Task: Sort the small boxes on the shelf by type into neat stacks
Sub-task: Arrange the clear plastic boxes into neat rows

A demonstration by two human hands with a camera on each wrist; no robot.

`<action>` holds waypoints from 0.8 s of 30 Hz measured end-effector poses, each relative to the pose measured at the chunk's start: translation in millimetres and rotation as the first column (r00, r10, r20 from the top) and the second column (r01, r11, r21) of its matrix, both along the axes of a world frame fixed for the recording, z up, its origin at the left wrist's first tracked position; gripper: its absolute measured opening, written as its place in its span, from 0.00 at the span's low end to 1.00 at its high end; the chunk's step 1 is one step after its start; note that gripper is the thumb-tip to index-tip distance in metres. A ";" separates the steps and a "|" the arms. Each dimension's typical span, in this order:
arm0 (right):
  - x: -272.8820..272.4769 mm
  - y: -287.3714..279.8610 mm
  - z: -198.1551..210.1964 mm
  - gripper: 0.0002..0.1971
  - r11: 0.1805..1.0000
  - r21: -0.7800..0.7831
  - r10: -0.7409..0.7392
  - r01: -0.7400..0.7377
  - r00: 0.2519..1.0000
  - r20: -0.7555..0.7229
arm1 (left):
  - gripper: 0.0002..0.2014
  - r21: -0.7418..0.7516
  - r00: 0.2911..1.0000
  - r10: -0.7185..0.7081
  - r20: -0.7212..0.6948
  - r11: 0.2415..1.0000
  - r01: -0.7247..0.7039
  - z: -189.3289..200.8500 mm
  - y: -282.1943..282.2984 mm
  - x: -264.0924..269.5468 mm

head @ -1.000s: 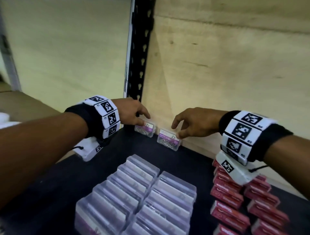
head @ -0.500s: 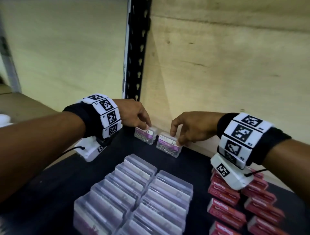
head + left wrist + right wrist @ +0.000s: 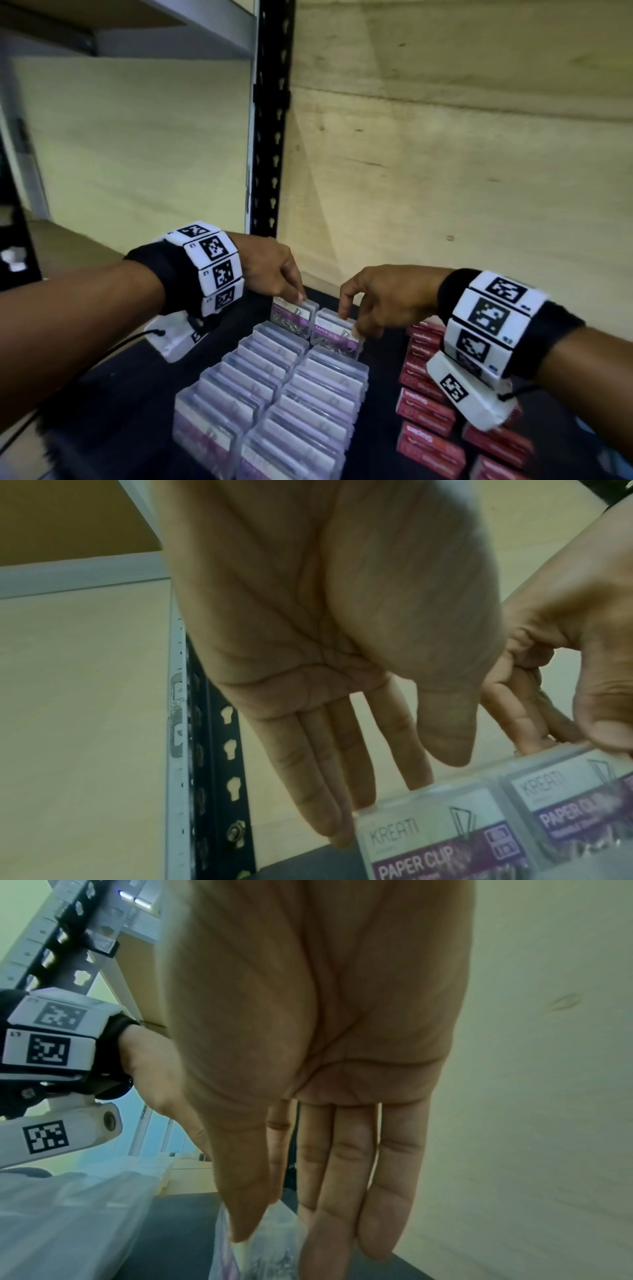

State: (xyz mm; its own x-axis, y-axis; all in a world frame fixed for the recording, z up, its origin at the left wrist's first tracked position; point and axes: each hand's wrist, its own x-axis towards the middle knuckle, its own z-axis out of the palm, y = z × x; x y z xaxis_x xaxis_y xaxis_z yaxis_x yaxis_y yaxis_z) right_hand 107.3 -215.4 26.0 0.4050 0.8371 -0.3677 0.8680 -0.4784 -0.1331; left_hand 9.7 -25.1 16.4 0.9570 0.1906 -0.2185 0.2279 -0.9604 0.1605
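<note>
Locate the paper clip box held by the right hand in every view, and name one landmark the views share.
Head: the paper clip box sits centre, at the far end of the right clear row, pinched by the right hand.
Left wrist: lower right corner, beside the left hand's box.
Right wrist: bottom centre, blurred, under the thumb.
Shared landmark: the black slotted shelf post.
</note>
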 end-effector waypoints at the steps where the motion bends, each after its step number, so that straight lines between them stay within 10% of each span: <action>1: -3.1 -2.9 0.6 0.13 1.000 -0.001 -0.002 0.002 1.000 -0.006 | 0.12 -0.006 1.000 -0.001 -0.008 1.000 0.001 1.5 -3.3 -2.8; 24: -30.0 -34.6 2.5 0.14 0.999 -0.002 0.037 -0.037 0.997 -0.075 | 0.13 -0.003 0.993 -0.042 -0.107 0.999 0.042 11.1 -38.0 -36.2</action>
